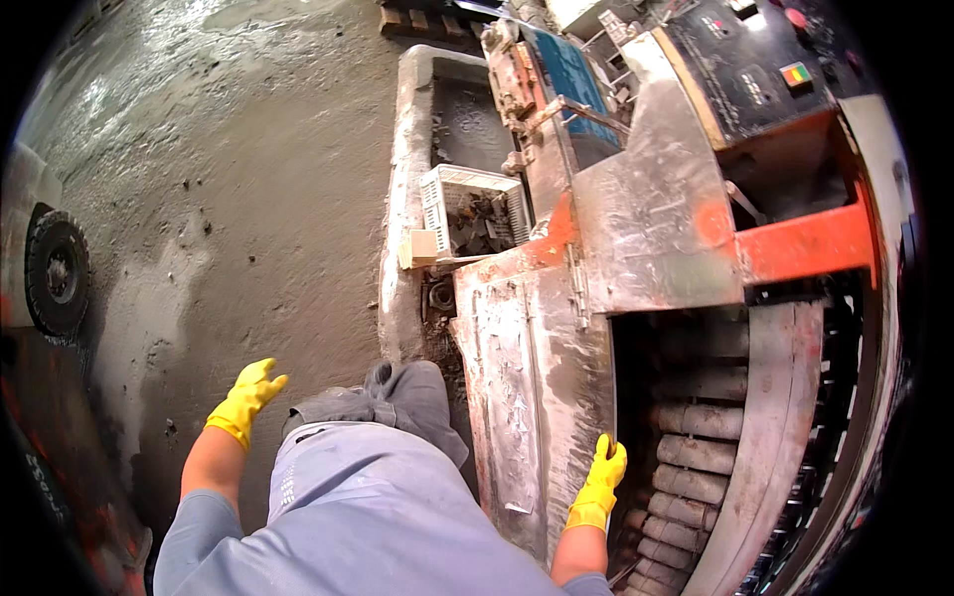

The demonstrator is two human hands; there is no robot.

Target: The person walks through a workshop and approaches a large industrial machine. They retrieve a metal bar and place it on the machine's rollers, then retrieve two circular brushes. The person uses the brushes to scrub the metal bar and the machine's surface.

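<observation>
My left hand (pixel 248 399), in a yellow rubber glove, hangs over the wet floor to the left of my body. Its fingers are loosely bent and apart, with nothing in them. My right hand (pixel 598 485), gloved the same way, is at the right edge of a worn metal panel (pixel 507 397) on the machine. Its fingers are curled closed, and a small dark spot shows between them. Whether that is a held thing or the panel's edge I cannot make out. Just right of this hand, a row of grimy rollers (pixel 691 484) lies in a dark opening.
A white plastic crate (pixel 434 204) holding dark scraps stands at the machine's left side, by a small pale block (pixel 418 247). A control box with buttons (pixel 755 74) is at the far right, above an orange beam (pixel 805 243). A wheeled vehicle's tyre (pixel 58 273) shows at left.
</observation>
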